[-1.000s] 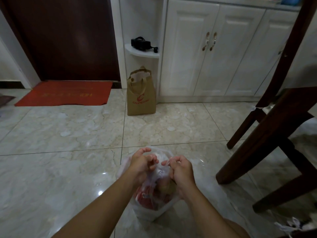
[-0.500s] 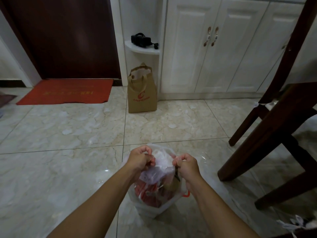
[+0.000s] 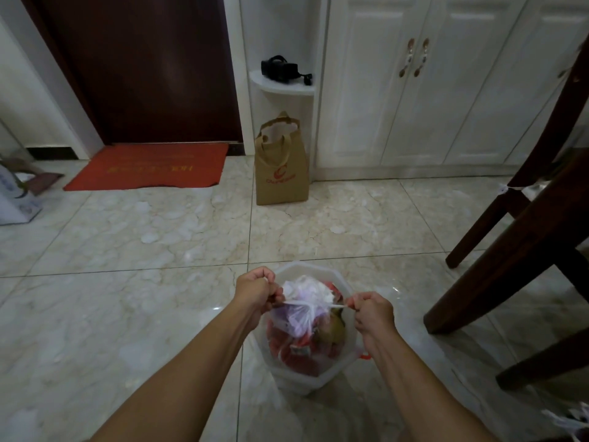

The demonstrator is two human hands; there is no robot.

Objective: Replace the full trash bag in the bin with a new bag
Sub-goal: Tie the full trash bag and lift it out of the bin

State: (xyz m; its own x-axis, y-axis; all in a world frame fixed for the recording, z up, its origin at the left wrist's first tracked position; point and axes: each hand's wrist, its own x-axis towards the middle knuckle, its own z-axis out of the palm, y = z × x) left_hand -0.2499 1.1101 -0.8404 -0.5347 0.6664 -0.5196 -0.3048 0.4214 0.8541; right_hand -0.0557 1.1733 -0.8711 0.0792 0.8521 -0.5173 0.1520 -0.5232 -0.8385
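**Clear plastic bag pulled taut between two fists**

Translucent plastic, stuffed with red wrappers and pale crumpled film, makes up the full trash bag (image 3: 304,327), which sits inside a pale, see-through bin (image 3: 288,379) on the marble-patterned tile floor (image 3: 127,314), near the bottom centre of the view. The bag's top is gathered into two thin strands that stretch sideways, one to each hand. The left hand (image 3: 255,293) is clenched around the left strand at the bin's far-left rim; its fingers (image 3: 266,275) are curled tightly over the plastic. The right hand (image 3: 371,312) grips the right strand in the same way, fist closed, just to the right of the bag's bunched top. Both bare forearms reach in from the near edge. A small orange-red loop (image 3: 365,356) shows at the bin's right side, below the right wrist.

Farther off, a brown paper shopping bag (image 3: 282,167) with a red logo stands upright against the base of the white cabinets (image 3: 430,90). Above it, a dark device (image 3: 280,70) rests on a small rounded corner shelf (image 3: 283,87). To the left, a red doormat (image 3: 149,167) lies before a dark wooden door (image 3: 140,65). Dark wooden furniture legs (image 3: 510,250) occupy the right side of the scene.
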